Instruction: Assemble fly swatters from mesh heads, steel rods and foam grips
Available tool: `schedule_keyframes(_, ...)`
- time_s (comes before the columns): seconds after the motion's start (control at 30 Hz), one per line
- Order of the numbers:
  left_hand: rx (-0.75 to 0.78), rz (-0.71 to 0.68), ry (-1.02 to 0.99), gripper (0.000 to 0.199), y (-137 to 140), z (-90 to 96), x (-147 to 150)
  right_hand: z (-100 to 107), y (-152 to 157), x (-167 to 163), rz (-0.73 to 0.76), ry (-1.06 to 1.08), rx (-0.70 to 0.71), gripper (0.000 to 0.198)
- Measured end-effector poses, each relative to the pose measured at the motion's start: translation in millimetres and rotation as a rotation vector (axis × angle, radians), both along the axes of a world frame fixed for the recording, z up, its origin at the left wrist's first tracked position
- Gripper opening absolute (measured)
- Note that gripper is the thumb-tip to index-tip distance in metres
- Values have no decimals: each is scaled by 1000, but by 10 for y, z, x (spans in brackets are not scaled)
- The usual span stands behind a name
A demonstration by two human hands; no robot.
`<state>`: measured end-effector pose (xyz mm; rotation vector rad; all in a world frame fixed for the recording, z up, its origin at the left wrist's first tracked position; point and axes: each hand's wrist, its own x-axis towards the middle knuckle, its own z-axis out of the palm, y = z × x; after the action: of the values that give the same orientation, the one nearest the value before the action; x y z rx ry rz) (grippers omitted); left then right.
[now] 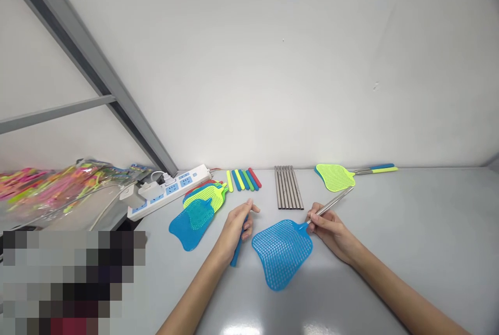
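My right hand (326,224) is closed on a fly swatter near the joint of its metal rod (335,201) and blue mesh head (284,253). The head points toward me and the rod's bare end points up and away. In my left hand (238,223) is a blue handle grip (236,253), fingers wrapped round it, its lower end showing below the palm. Left of that hand lie loose swatter heads in blue (191,226) and yellow-green (205,197), overlapping. Beyond my hands are a row of coloured handle grips (245,180) and several metal rods (287,188) side by side.
Two assembled swatters, the upper one yellow-green (336,177), lie at the back right by the wall (296,64). A white power strip (171,192) with plugs stands at the left. Beyond it are bagged colourful items (66,184) and a grey metal frame (97,75).
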<state>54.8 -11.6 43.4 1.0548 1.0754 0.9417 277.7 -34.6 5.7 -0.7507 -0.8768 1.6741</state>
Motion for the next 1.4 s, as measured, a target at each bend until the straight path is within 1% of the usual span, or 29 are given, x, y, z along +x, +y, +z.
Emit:
schedule_keyframes(0.13, 27, -79, 31, 35, -6, 11, -21, 5, 26, 51, -92, -51, 26, 14)
schedule_keyframes(0.27, -47, -69, 30, 31, -8, 12, -22, 15, 34, 78, -132, -91, 45, 17)
schedule_keyframes(0.3, -69, -98, 21, 31, -17, 19, -13, 20, 31, 78, -130, -89, 54, 17)
schedule_keyframes(0.4, -103, -270, 1, 31, -69, 52, 30, 47, 18, 71, -91, -96, 81, 18)
schedule_keyframes(0.43, -106, -308, 2, 31, -90, 59, 45, 58, 12, 69, -73, -102, 83, 19)
schedule_keyframes(0.5, -111, -340, 4, 32, -127, 65, 65, 79, 4, 69, -38, -110, 74, 20)
schedule_keyframes(0.63, -142, -360, -15, 30, -161, 53, 70, 96, 2, 85, 21, -132, 56, 21)
schedule_keyframes(0.73, -149, -379, -45, 26, -166, 50, 73, 80, 10, 91, 14, -165, 55, 23)
schedule_keyframes(0.9, -76, -376, -92, 21, -175, 44, 101, 59, 20, 77, -9, -199, 38, 22)
schedule_keyframes(1.03, -48, -336, -58, 20, -174, 49, 103, 54, 12, 68, -20, -199, 8, 22)
schedule_keyframes(1.13, -33, -336, -45, 20, -173, 51, 97, 44, 5, 64, -19, -188, -2, 21)
schedule_keyframes(1.4, -103, -379, -110, 23, -194, 77, 116, 49, 18, 63, -12, -110, -38, 19)
